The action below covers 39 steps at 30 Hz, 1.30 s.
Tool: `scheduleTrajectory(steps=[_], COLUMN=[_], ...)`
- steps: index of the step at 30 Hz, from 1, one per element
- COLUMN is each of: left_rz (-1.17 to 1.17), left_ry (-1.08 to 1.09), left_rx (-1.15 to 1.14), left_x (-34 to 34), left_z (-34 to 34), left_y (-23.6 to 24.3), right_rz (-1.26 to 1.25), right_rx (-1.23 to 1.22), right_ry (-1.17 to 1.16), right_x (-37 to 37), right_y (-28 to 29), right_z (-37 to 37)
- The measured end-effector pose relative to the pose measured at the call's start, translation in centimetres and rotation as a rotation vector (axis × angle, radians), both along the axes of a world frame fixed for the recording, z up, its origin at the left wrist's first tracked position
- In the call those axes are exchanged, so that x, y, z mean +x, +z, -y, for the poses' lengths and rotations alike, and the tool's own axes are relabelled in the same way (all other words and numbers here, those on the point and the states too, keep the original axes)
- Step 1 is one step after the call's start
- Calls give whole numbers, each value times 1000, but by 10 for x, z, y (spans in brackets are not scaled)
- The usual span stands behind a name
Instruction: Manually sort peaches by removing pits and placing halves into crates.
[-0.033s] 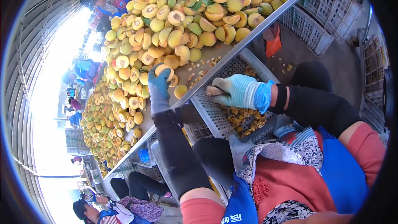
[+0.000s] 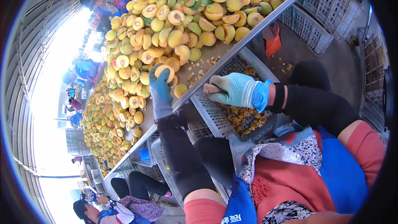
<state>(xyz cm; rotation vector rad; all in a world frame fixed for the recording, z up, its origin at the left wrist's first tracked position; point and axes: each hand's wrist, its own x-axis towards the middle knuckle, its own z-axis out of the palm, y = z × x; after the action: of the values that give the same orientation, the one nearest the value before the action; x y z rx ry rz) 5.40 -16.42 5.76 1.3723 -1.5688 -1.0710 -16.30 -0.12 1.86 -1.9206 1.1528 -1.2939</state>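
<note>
A halved yellow peach (image 2: pixel 164 71) is held at the front of the fruit pile by my left hand (image 2: pixel 161 88), in a blue-grey glove with its fingers curled round the fruit. My right hand (image 2: pixel 234 89), in a striped light-blue glove, is closed over the rim of a grey plastic crate (image 2: pixel 210 114). A short brownish thing shows at its fingertips, too little visible to name. Peach pits and scraps (image 2: pixel 244 120) lie inside the crate below. A large heap of peach halves (image 2: pixel 166 29) covers the metal table (image 2: pixel 215 60).
The table's raised metal edge (image 2: pixel 253 37) runs diagonally between the heap and the crate. Stacked plastic crates (image 2: pixel 306 29) stand at the right, near an orange-red object (image 2: pixel 273 41). Other people sit along the left, one at the lower left (image 2: pixel 112 209). Small pit bits (image 2: pixel 203 71) dot the tabletop.
My right hand has shifted slightly left. My left hand, still round the peach half, has moved a little.
</note>
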Motion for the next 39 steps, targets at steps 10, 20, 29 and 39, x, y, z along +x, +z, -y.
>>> scheduleTrajectory(steps=[10, 20, 29, 39], left_rz=[-1022, -1154, -1020, -951], left_ry=[-55, 58, 48, -133], left_rx=[13, 27, -33, -90], left_x=[-39, -38, -33, -34], left_z=[-149, -148, -151, -159], left_y=[-18, -30, -40, -36], right_rz=[-252, -248, -2, 202], right_rx=[181, 248, 326, 421], right_ry=[-30, 32, 142, 162], right_x=[33, 49, 65, 62], right_y=[5, -14, -22, -36], right_z=[0, -6, -17, -12])
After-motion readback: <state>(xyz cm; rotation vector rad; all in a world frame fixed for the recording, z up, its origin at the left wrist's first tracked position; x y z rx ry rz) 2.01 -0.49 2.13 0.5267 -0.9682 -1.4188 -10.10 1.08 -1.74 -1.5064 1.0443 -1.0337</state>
